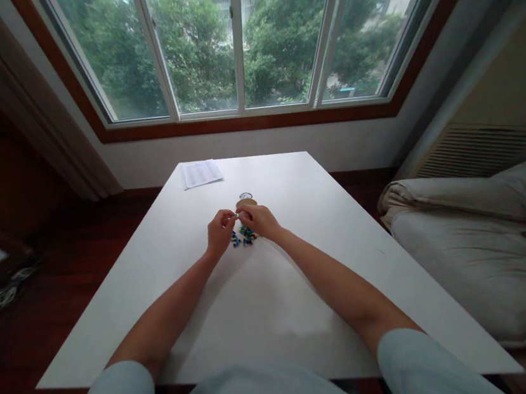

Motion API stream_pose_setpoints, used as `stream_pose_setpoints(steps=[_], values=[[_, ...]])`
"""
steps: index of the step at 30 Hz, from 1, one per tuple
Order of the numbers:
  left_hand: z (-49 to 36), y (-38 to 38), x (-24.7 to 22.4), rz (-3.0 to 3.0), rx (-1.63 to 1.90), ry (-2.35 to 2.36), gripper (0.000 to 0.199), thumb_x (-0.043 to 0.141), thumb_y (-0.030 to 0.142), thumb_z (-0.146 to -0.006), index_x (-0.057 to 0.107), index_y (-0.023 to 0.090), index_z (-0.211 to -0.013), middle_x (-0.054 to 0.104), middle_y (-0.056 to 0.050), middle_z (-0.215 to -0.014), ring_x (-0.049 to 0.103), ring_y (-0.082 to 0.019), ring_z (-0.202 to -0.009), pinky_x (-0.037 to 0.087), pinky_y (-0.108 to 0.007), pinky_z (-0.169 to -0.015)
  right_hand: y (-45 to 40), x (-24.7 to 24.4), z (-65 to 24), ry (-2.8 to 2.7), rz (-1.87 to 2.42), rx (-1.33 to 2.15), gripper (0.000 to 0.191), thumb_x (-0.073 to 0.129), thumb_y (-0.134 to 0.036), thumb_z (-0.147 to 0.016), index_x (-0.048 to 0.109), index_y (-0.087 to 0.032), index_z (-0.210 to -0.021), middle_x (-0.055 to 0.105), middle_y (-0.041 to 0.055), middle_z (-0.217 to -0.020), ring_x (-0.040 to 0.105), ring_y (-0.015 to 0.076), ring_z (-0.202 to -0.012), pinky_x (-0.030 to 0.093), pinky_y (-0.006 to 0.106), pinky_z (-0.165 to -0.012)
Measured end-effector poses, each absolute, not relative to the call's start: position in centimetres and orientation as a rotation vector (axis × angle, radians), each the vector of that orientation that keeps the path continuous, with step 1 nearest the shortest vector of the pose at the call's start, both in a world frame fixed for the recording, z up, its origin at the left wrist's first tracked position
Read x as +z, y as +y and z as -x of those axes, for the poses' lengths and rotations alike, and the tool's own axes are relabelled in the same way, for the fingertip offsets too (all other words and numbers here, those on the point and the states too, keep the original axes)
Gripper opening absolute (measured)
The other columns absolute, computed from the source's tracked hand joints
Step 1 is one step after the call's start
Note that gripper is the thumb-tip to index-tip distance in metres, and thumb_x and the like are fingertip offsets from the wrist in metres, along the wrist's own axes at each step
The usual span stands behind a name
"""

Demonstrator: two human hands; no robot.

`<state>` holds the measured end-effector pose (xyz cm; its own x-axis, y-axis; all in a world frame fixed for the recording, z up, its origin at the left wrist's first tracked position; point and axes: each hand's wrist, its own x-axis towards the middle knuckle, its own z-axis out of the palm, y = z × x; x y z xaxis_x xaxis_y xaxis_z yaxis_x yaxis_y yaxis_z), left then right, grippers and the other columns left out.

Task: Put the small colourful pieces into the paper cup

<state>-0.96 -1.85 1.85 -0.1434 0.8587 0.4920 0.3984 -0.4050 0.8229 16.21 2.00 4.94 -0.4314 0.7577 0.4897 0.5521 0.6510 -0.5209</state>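
Observation:
My left hand [221, 229] and my right hand [257, 219] meet fingertip to fingertip above the white table [256, 300]. Between their pinched fingers is a tiny greenish piece [236, 215], too small to make out well. Both hands seem to touch it. Below the right hand lies a pile of small blue, green, yellow and dark pieces [247, 235]. A smaller group of blue and dark pieces [235, 239] lies just left of it. Directly behind the right hand is a round tan object [245, 203], partly hidden by the fingers.
A ring-shaped item [245, 195] sits behind the tan object. Printed sheets [201, 173] lie at the table's far left corner. Beyond the far edge are a wall and window. A padded, light-covered seat [482, 259] stands to the right, and cables [9, 293] lie on the left floor.

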Motion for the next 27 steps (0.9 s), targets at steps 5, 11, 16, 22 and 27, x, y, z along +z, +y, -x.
stream_pose_setpoints(steps=[5,11,16,22,27], values=[[1.03,-2.01,2.04,-1.755,1.593,1.466,0.018,0.063,0.038,-0.09,0.064,0.021,-0.096,0.07,-0.001,-0.084,0.064,-0.014,-0.072,0.048,-0.023,-0.062,1.97,4.77,-16.58,-2.128,1.075,0.309,0.022,0.061,-0.031,-0.09,0.074,-0.027,-0.108,0.065,-0.0009,-0.074,0.056,0.0149,-0.066,0.039,0.025,-0.067],[1.0,-2.15,2.09,-1.771,1.573,1.448,0.02,0.063,0.039,-0.09,0.066,0.022,-0.097,0.071,-0.001,-0.083,0.063,-0.014,-0.069,0.049,-0.024,-0.063,1.73,4.83,-16.78,-2.109,1.07,0.326,0.023,0.06,-0.031,-0.09,0.073,-0.028,-0.108,0.065,-0.0014,-0.073,0.056,0.0144,-0.065,0.039,0.024,-0.066],[1.0,-2.08,1.83,-1.792,1.552,1.414,0.021,0.063,0.041,-0.09,0.068,0.022,-0.097,0.07,-0.001,-0.082,0.062,-0.014,-0.068,0.05,-0.024,-0.063,1.59,4.67,-16.81,-2.123,1.08,0.334,0.023,0.061,-0.032,-0.09,0.073,-0.027,-0.109,0.065,-0.0014,-0.072,0.056,0.0141,-0.064,0.039,0.024,-0.065],[0.9,-1.98,1.52,-1.78,1.557,1.37,0.023,0.063,0.042,-0.09,0.067,0.021,-0.097,0.071,-0.001,-0.082,0.062,-0.013,-0.068,0.05,-0.024,-0.063,1.58,4.51,-16.9,-2.149,1.035,0.339,0.021,0.061,-0.031,-0.09,0.073,-0.026,-0.107,0.065,-0.0014,-0.073,0.056,0.0135,-0.065,0.039,0.023,-0.065],[0.9,-2.11,1.74,-1.781,1.559,1.424,0.021,0.062,0.04,-0.09,0.067,0.021,-0.098,0.069,0.0,-0.08,0.062,-0.013,-0.067,0.048,-0.023,-0.062,1.46,4.77,-16.98,-2.134,1.063,0.351,0.02,0.062,-0.033,-0.089,0.073,-0.026,-0.104,0.065,-0.0013,-0.074,0.056,0.0138,-0.065,0.039,0.023,-0.064]])
